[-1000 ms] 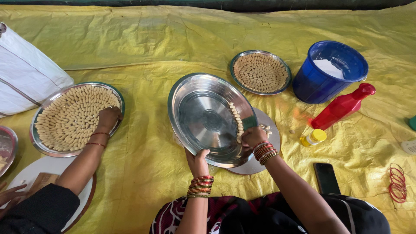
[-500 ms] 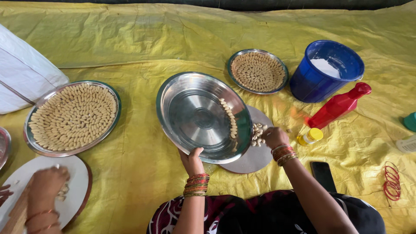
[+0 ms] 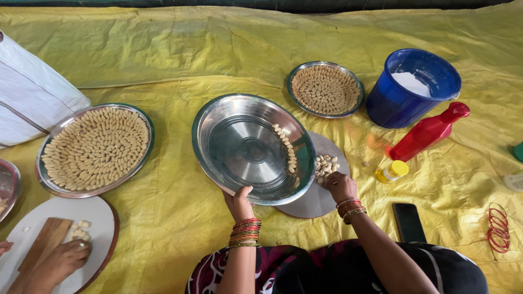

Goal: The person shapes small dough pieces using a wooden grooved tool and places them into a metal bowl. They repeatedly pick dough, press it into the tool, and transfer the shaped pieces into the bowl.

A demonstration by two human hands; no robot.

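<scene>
Filling is the step in hand, I judge: left hand (image 3: 238, 200) pinches the near rim of the plate (image 3: 248, 147), tilted over the round board (image 3: 316, 198). Right hand (image 3: 340, 185), fingers curled (held piece not visible), rests on the pieces (image 3: 326, 166) there; next calls for adding to the plate's row (image 3: 286, 148).

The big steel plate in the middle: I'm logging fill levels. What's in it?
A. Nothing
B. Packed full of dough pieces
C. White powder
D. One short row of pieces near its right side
D: the big steel plate holds only one short row of dough pieces near its right side.
</scene>
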